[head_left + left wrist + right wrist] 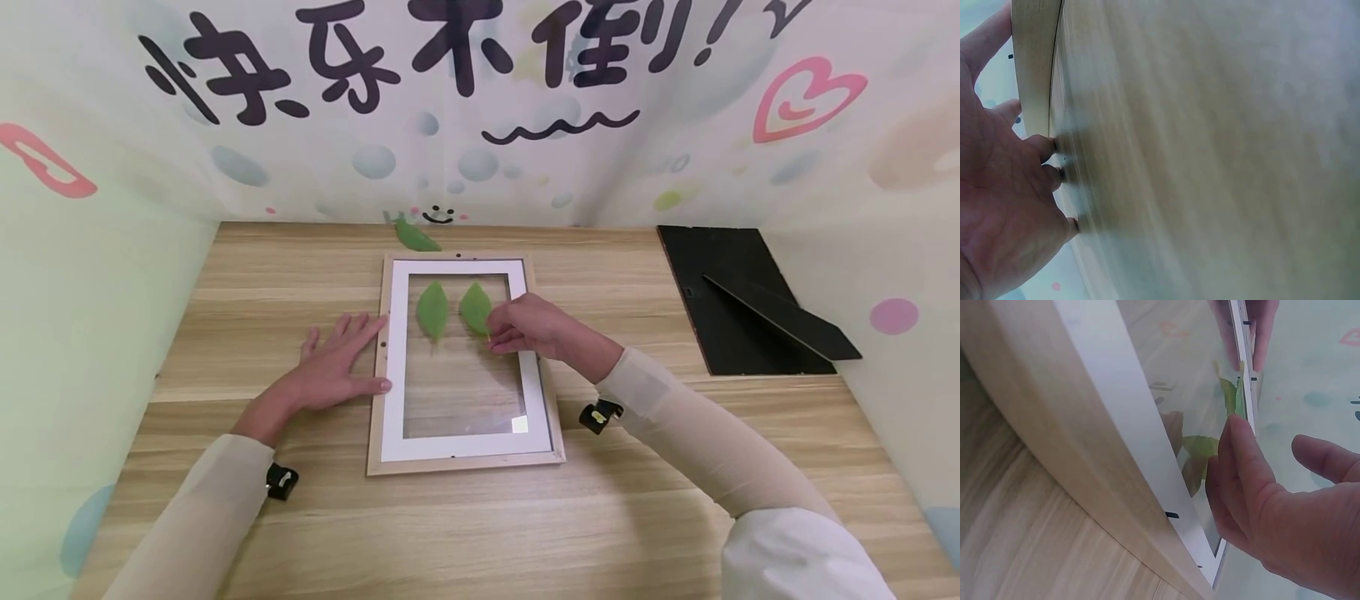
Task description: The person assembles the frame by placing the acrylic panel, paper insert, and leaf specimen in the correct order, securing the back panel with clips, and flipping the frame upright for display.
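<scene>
Wooden frame lay mid-surface, and from my remote seat I judged the step to be setting leaves on its glass. My left hand was spread wide, thumb and forefinger touching the frame's left edge. A spare leaf rested by the surface's far edge, just beyond the frame's top edge; the left leaf lay on the glass. My right hand was narrow, pinching the right leaf near its stalk. Next, I reckoned, came settling that leaf level with its neighbour and releasing gently. Black backing lay by the surface's far right corner, visible only from the head; the right wrist view alone showed what looked like leaf green mirrored in the glass.
</scene>
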{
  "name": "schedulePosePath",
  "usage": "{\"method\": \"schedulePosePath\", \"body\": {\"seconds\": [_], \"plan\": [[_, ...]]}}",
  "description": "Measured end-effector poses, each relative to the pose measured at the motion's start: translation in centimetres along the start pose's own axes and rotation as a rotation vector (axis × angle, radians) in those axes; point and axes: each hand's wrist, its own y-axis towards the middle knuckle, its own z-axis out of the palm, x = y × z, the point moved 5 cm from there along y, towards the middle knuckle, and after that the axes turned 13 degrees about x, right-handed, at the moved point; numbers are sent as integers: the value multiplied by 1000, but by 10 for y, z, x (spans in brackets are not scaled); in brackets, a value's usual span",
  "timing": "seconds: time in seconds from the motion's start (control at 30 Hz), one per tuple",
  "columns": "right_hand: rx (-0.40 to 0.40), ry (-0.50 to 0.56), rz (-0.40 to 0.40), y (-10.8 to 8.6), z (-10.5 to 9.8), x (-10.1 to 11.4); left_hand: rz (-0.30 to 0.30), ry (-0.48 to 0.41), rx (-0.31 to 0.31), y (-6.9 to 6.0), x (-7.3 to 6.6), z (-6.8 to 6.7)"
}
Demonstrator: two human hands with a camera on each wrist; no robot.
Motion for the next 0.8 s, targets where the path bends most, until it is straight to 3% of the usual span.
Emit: {"method": "schedulePosePath", "body": {"seconds": [0.8], "plan": [[19,9,-8,0,0,-3,11,3,-3,-2,-3,-1]]}}
